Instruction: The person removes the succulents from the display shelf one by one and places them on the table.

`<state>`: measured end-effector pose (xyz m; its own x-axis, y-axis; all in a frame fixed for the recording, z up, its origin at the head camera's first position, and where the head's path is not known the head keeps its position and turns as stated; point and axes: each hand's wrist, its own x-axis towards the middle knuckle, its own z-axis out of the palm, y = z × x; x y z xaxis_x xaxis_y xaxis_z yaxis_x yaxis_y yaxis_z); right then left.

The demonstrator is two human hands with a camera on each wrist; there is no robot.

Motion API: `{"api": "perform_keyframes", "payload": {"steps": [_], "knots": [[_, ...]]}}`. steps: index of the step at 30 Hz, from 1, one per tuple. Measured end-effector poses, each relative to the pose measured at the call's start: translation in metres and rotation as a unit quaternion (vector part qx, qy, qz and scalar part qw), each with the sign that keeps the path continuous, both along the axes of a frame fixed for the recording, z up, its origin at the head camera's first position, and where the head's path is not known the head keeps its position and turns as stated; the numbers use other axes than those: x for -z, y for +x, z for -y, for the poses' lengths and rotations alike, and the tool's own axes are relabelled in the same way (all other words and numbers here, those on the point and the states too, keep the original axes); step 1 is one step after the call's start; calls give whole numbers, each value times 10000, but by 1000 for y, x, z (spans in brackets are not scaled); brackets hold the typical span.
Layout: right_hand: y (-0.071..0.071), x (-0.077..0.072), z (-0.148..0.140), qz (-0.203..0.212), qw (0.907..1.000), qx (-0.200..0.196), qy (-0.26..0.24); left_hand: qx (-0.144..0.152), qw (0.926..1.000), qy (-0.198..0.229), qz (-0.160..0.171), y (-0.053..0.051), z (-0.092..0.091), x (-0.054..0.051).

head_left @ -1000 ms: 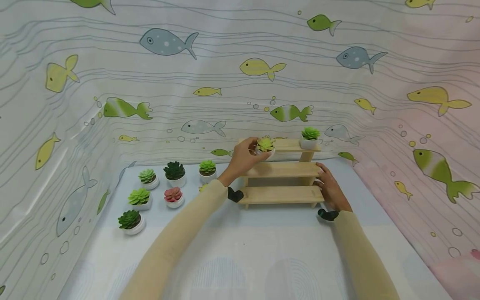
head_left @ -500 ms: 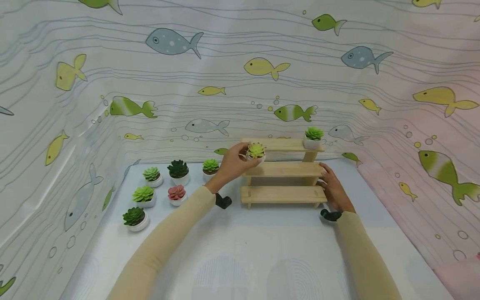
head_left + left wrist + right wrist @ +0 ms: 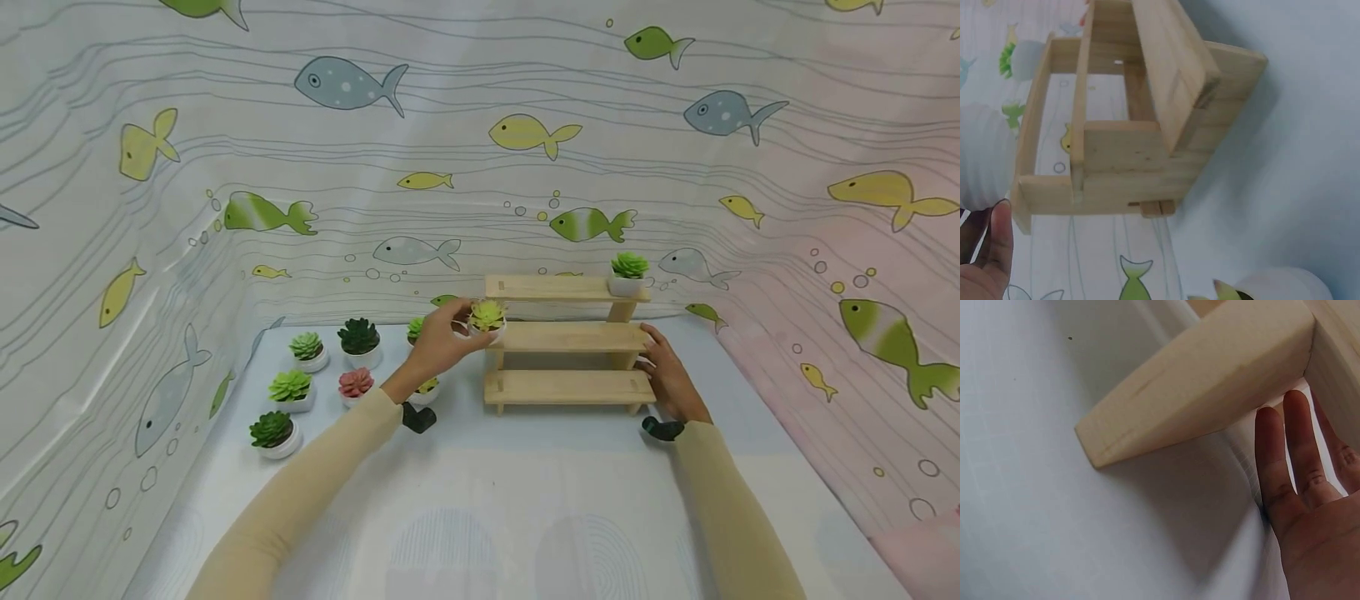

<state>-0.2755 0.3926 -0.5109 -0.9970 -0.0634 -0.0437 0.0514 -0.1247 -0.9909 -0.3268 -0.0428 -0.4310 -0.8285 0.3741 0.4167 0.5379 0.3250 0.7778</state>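
Note:
My left hand (image 3: pixel 441 343) pinches the white pot of a yellow-green succulent (image 3: pixel 488 316), held up just off the left end of a three-tier wooden shelf (image 3: pixel 566 337). In the left wrist view the ribbed white pot (image 3: pixel 985 156) shows above the thumb. My right hand (image 3: pixel 670 375) is at the shelf's right side. Seen from the right wrist, its fingers (image 3: pixel 1300 425) are nearly straight and touch or almost touch the wood. A bright green succulent in a white pot (image 3: pixel 628 275) sits at the right end of the top tier.
Left of the shelf stand several potted succulents: a dark green one (image 3: pixel 360 340), a red one (image 3: pixel 356 385), a light green one (image 3: pixel 291 388) and another dark green one (image 3: pixel 273 433). My left forearm passes in front of some. Fish-patterned sheeting (image 3: pixel 420 133) rises behind and beside the table.
My left hand has drawn left and down from the top tier, carrying the succulent with it. My right hand stays at the shelf's side. The head view has shifted slightly.

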Motion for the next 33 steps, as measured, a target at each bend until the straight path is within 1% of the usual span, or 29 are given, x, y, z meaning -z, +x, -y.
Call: {"api": "perform_keyframes", "payload": {"steps": [4,12,16,20,22,25,29,31,33], "knots": [[0,0,0,48,10000,31,11,-17,9999,-96,135,5,11,5],[-4,6,-3,-58,10000,56,-20,-182,9996,-209,25,12,33,12],[-7,12,-5,-82,9999,55,32,-288,9991,-295,76,20,44,13],[-9,14,-5,-32,10000,55,25,-378,9986,-248,257,27,54,15],[-10,14,-5,-23,10000,45,18,-392,9986,-175,297,31,59,17],[-9,15,-5,-43,10000,18,-3,-381,9989,-98,263,36,66,18],[-8,16,-7,-102,9999,-34,-30,-434,9988,-168,143,41,75,21],[-8,17,-8,-115,9999,-40,-26,-481,9986,-193,131,44,80,23],[-9,18,-9,-137,9999,-37,-5,-541,9982,-157,196,47,86,25]]}}
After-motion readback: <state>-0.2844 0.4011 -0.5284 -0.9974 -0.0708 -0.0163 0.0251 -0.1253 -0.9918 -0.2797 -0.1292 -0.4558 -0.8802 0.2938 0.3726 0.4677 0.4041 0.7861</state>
